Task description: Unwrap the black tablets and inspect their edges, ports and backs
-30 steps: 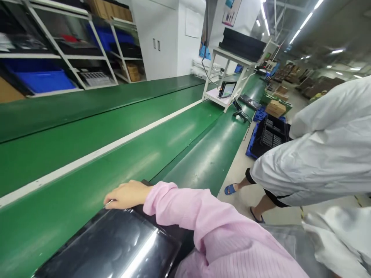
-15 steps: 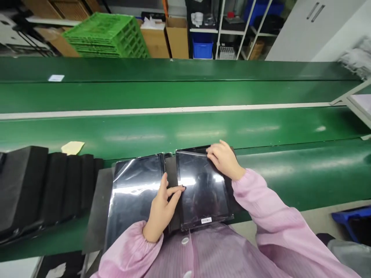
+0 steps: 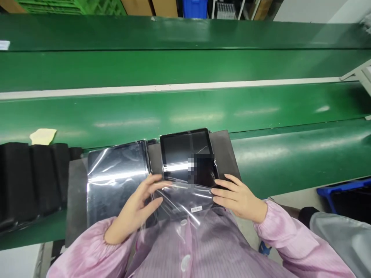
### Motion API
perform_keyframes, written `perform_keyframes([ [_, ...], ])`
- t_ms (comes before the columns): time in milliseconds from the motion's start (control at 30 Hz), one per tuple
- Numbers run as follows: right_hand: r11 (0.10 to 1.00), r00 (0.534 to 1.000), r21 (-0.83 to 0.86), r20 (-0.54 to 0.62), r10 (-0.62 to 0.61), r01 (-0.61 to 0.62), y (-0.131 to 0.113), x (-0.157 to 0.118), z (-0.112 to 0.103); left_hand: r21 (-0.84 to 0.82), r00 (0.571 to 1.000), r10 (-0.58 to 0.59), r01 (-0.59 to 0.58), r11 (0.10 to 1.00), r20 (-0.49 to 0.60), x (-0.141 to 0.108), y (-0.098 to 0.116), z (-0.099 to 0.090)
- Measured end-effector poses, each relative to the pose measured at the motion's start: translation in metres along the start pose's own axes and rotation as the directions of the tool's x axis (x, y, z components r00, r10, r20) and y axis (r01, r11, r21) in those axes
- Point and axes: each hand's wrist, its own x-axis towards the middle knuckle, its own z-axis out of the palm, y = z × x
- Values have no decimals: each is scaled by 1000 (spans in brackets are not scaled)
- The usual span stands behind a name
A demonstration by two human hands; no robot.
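Flat black rectangular device with a glossy glass face and thin dark border (image 3: 179, 148), lying just ahead of and between the two hands, face up, set a little askew. Clear, crinkled plastic film (image 3: 178, 197) over its near edge, trailing toward the wearer's body; small white printed label (image 3: 196, 209) between the hands.

Judgement on handling: keep the device flat, steady its near corners by the rims, ease the film evenly from both sides so no corner snags; fingertips best kept off the glass.

Look: glass dark, mirror-like, a bright streak of light across it; part of the face blurred by blocks, unreadable.

Left hand (image 3: 135, 204): fingers loosely spread, thumb well apart; tips at the film by the near left corner, no firm grip visible. Right hand (image 3: 236, 195): fingers long and parted, tips at the near right edge; thumb hidden, so cannot tell whether it pinches anything.

Outward: dark grey flat mat (image 3: 227, 148) under the device, ahead of the right hand. Beside the left hand, second glossy black panel in clear plastic (image 3: 116, 185). Farther left, black ridged trays (image 3: 16, 177). Smooth green bench surface (image 3: 278, 166) beyond both hands.
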Motion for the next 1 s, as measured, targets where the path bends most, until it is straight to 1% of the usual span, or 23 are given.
perform_keyframes([
  [67, 998, 997, 13, 52, -56, 55, -4, -2, 5, 90, 998, 37, -32, 995, -50, 11, 0, 1],
  [133, 991, 985, -5, 104, -136, 137, -5, 1, 6, 240, 986, 154, -134, 962, -67, 28, -2, 1],
  [200, 978, 978, -95, 122, -172, 184, -2, 8, 5, 377, 960, 276, -236, 896, -54, 47, -4, -2],
  [233, 971, 981, -155, 106, -165, 180, 1, 13, 3, 427, 948, 316, -268, 863, -44, 56, -5, -5],
  [267, 965, 987, -212, 77, -142, 155, 6, 19, 1, 467, 941, 336, -283, 838, -32, 63, -5, -8],
  [300, 960, 993, -254, 43, -111, 119, 13, 27, -1, 495, 943, 333, -280, 822, -19, 69, -5, -12],
  [367, 961, 999, -271, 1, -50, 48, 27, 47, -4, 520, 958, 287, -255, 815, 21, 76, -4, -19],
  [433, 980, 1000, -197, 15, 17, -13, 43, 72, -5, 510, 968, 246, -241, 826, 59, 78, -3, -25],
  [467, 990, 998, -129, 15, 62, -59, 51, 85, -4, 499, 970, 232, -234, 834, 68, 78, -3, -28],
  [500, 990, 991, -46, -9, 131, -131, 58, 98, -3, 488, 973, 223, -227, 843, 68, 78, -2, -29],
  [533, 973, 972, 52, -56, 229, -227, 65, 110, -2, 474, 975, 216, -219, 853, 62, 78, -2, -30],
  [567, 930, 931, 162, -108, 348, -329, 71, 120, -1, 455, 976, 210, -211, 865, 54, 78, -2, -30],
  [600, 866, 871, 273, -149, 468, -419, 75, 128, -1, 430, 977, 206, -206, 879, 47, 78, -1, -30],
  [633, 794, 806, 371, -169, 567, -482, 79, 135, -1, 399, 978, 204, -203, 894, 41, 79, -1, -30],
  [667, 729, 752, 446, -167, 637, -519, 82, 139, -1, 367, 978, 204, -202, 908, 35, 79, 0, -30],
  [700, 683, 719, 496, -154, 677, -537, 83, 142, -1, 340, 979, 202, -200, 919, 28, 80, 1, -30],
  [733, 652, 700, 527, -142, 700, -545, 84, 143, -2, 322, 980, 200, -196, 926, 22, 80, 2, -30],
  [800, 623, 683, 561, -135, 718, -544, 84, 143, -2, 307, 982, 190, -186, 933, 17, 81, 4, -30],
  [1000, 607, 673, 613, -160, 722, -506, 78, 138, 2, 309, 986, 163, -161, 937, 19, 80, 5, -33],
])
